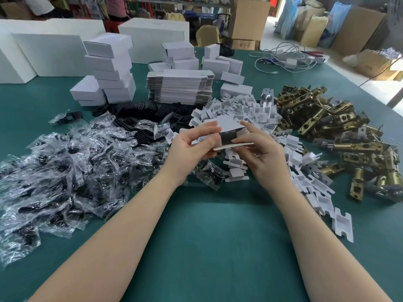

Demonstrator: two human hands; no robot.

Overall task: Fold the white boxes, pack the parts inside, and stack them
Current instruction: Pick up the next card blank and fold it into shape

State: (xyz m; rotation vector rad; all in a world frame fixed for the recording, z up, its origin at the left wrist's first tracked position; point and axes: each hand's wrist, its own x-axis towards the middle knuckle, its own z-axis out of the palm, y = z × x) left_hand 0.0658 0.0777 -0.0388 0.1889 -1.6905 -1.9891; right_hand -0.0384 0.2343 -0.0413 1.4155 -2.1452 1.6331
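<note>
A half-formed white box [226,127] hangs above the green table, its open end facing me with a dark inside. My left hand [192,142] grips its left side, thumb on top. My right hand [257,147] pinches the lower flap on the right. Behind stands a pile of flat box blanks [181,86]. Left of it, several folded white boxes [109,68] are stacked. White card inserts [239,105] lie in a heap under my hands. Brass latch parts [327,118] are heaped at the right, bagged black parts [65,160] at the left.
Black plates [139,112] lie fanned out behind the bags. Large white cartons [48,53] line the back left. More small folded boxes [220,64] and a tangle of white cables [283,57] sit at the back. Bare green table [207,236] lies between my forearms.
</note>
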